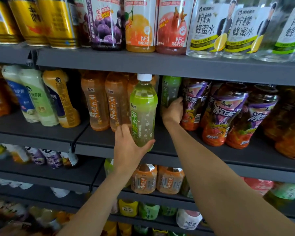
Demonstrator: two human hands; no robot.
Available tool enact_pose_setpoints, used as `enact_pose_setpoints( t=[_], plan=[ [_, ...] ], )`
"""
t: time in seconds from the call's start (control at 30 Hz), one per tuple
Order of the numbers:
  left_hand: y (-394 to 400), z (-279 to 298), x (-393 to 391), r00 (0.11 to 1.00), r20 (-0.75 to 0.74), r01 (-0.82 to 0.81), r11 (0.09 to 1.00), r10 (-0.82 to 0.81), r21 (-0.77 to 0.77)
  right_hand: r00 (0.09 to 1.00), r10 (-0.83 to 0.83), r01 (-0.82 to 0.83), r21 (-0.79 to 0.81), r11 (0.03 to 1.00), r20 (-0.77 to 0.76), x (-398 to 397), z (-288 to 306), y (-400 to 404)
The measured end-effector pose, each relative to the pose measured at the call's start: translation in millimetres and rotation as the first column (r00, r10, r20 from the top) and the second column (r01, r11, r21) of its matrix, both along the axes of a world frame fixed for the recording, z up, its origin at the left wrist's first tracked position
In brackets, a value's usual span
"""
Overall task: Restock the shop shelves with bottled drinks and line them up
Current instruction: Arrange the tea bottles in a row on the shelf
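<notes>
My left hand (129, 147) grips the base of a green-labelled tea bottle (143, 109) with a white cap, held upright at the front edge of the middle shelf (160, 143). Deeper in the same shelf, my right hand (173, 111) holds a second green-labelled bottle (169, 91) that stands in shadow, just left of the purple-labelled iced tea bottles (192, 103). Orange-labelled tea bottles (95, 103) stand directly left of the bottle in my left hand.
The shelf above carries yellow cans (54, 21), juice bottles (140, 24) and clear lemon honey water bottles (206, 29). Milky drink bottles (36, 97) fill the middle shelf's left section. Lower shelves hold orange-labelled bottles (143, 181) and smaller mixed drinks.
</notes>
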State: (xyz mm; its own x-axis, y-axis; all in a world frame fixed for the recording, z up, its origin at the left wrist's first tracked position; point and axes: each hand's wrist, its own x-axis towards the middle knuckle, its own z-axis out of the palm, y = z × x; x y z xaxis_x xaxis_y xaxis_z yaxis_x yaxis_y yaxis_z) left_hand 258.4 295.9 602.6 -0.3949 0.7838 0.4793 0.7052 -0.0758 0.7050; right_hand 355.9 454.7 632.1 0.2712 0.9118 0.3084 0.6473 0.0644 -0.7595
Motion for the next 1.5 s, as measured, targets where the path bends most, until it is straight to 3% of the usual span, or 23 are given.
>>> enact_pose_setpoints(
  t=[0.23, 0.47, 0.67, 0.8, 0.87, 0.93, 0.97, 1.0, 1.1, 1.17, 1.3, 1.5],
  plan=[
    [-0.7, 0.4, -2.8, 0.998, 0.028, 0.059, 0.998, -0.059, -0.019, 0.977, 0.205, -0.203, 0.026, 0.979, -0.054, 18.2, -0.8, -30.1],
    [-2.0, 3.0, -4.0, 0.997, 0.004, 0.071, 0.997, -0.071, -0.036, 0.901, 0.319, -0.361, -0.099, 0.927, -0.295, 30.2, 4.0, -22.3],
    [-4.6, 7.4, 3.9, 0.997, -0.075, -0.009, 0.999, 0.006, -0.042, 0.959, 0.239, -0.258, -0.122, 0.958, -0.155, 29.3, -1.2, -38.6],
    [-2.3, 11.0, 20.4, 0.990, -0.135, -0.041, 0.996, 0.031, -0.074, 0.950, 0.270, -0.264, 0.056, 0.963, -0.155, 44.3, 4.0, -74.0],
    [3.6, 12.0, 31.9, 0.993, -0.116, -0.041, 0.996, 0.032, -0.075, 0.850, 0.388, -0.394, 0.058, 0.917, -0.356, 56.2, 7.0, -89.6],
    [11.4, 12.7, 42.7, 0.995, -0.096, -0.040, 0.996, 0.032, -0.082, 0.642, 0.475, -0.568, 0.043, 0.822, -0.602, 66.7, 12.7, -100.6],
    [15.2, 12.8, 47.0, 0.996, -0.088, -0.038, 0.996, 0.031, -0.084, 0.612, 0.499, -0.612, 0.032, 0.790, -0.613, 69.7, 15.1, -103.4],
    [18.7, 12.5, 50.0, 0.996, -0.083, -0.030, 0.996, 0.024, -0.079, 0.648, 0.523, -0.625, 0.006, 0.781, -0.553, 68.8, 16.8, -104.7],
    [21.5, 7.5, 48.4, 0.998, -0.057, 0.033, 0.998, -0.036, -0.050, 0.864, 0.490, -0.498, -0.045, 0.866, -0.116, 54.7, 11.0, -100.0],
    [14.3, 2.1, 36.9, 0.995, -0.056, 0.079, 0.997, -0.079, -0.003, 0.907, 0.422, -0.422, 0.003, 0.907, 0.016, 45.9, 3.5, -95.1],
    [2.0, -6.7, 4.3, 0.999, -0.042, -0.019, 0.996, 0.023, 0.083, 0.908, 0.418, -0.418, 0.003, 0.908, -0.031, 43.1, 7.7, -89.3],
    [19.3, -5.0, -5.6, 0.999, -0.007, -0.038, 0.995, 0.038, -0.089, 0.905, 0.400, -0.405, -0.008, 0.914, -0.147, 30.7, -7.0, -89.1]
  ],
)
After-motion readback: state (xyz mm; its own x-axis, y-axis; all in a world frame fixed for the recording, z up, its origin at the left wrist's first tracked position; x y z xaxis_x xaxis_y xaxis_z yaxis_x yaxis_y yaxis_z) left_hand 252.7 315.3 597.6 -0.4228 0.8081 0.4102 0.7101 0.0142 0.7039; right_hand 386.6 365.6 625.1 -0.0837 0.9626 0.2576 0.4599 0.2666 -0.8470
